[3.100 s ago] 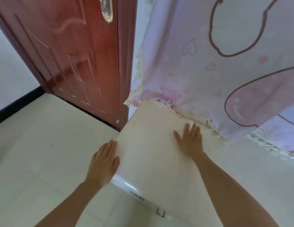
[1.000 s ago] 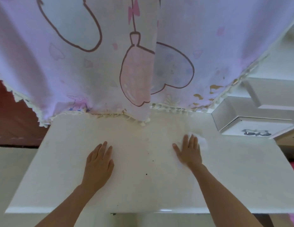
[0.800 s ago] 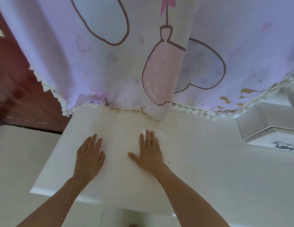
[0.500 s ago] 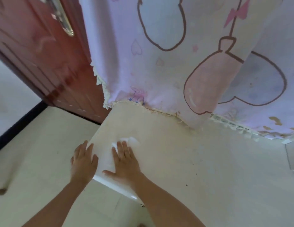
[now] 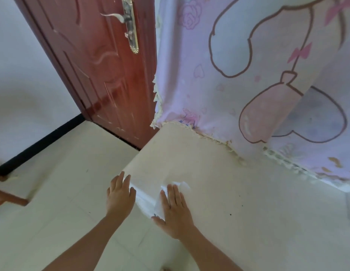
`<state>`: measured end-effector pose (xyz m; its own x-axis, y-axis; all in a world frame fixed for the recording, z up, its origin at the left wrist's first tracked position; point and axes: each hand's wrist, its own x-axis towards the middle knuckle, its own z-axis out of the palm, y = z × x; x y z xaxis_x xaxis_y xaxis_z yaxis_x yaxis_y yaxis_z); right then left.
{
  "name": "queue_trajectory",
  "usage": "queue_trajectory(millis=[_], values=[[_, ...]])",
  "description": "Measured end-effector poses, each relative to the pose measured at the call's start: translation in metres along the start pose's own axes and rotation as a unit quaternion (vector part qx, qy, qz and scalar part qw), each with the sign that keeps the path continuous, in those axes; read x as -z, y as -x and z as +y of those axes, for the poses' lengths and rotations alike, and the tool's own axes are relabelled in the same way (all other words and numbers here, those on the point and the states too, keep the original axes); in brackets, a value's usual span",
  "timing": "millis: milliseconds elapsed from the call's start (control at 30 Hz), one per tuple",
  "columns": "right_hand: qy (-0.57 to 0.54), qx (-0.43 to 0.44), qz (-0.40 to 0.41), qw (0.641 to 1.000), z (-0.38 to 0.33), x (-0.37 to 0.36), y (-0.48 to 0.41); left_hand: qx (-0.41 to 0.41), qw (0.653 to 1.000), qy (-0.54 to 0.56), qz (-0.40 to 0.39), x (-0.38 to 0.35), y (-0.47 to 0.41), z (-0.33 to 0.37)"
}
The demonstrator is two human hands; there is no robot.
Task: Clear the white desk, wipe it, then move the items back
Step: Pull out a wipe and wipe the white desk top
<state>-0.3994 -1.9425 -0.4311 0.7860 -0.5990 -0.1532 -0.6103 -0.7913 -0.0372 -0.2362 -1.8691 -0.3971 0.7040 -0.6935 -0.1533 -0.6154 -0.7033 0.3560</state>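
The white desk (image 5: pixel 238 192) fills the lower right of the head view, with a few dark specks on its top. My right hand (image 5: pixel 175 210) lies flat, fingers straight, near the desk's left front corner and presses a white tissue (image 5: pixel 183 185) that shows past the fingertips. My left hand (image 5: pixel 119 194) rests flat with straight fingers at the desk's left edge, just beside that corner.
A pink and lilac cartoon-print curtain (image 5: pixel 248 75) hangs down onto the desk's back edge. A red-brown door (image 5: pixel 104 65) with a brass handle stands left of it. Pale tiled floor (image 5: pixel 53 192) lies left of the desk, with a piece of wooden furniture (image 5: pixel 6 196) at the far left.
My right hand slid the tissue leftward across the desk to its left front corner. The view swung left, bringing the door in. My left hand stayed at the left edge.
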Motion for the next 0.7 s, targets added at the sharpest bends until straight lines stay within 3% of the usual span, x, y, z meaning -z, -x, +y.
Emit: queue_trajectory(millis=[133,300,367,500,700], values=[[0.009,-0.092,0.039,0.995,0.022,-0.01,0.067,-0.078,0.997,0.012,-0.027,-0.02,0.044,0.03],[-0.029,-0.249,-0.047,0.967,0.07,-0.014,0.183,-0.169,0.985,0.02,-0.039,-0.022,0.115,0.04],[-0.037,-0.257,-0.105,0.96,0.098,-0.023,0.225,-0.195,0.979,0.035,-0.041,-0.023,0.143,0.038],[-0.076,-0.295,-0.145,0.941,0.119,-0.017,0.26,-0.239,0.97,0.038,-0.024,-0.025,0.194,0.036],[-0.065,-0.278,-0.108,0.952,0.124,-0.033,0.26,-0.275,0.961,0.018,0.006,-0.035,0.234,0.044]])
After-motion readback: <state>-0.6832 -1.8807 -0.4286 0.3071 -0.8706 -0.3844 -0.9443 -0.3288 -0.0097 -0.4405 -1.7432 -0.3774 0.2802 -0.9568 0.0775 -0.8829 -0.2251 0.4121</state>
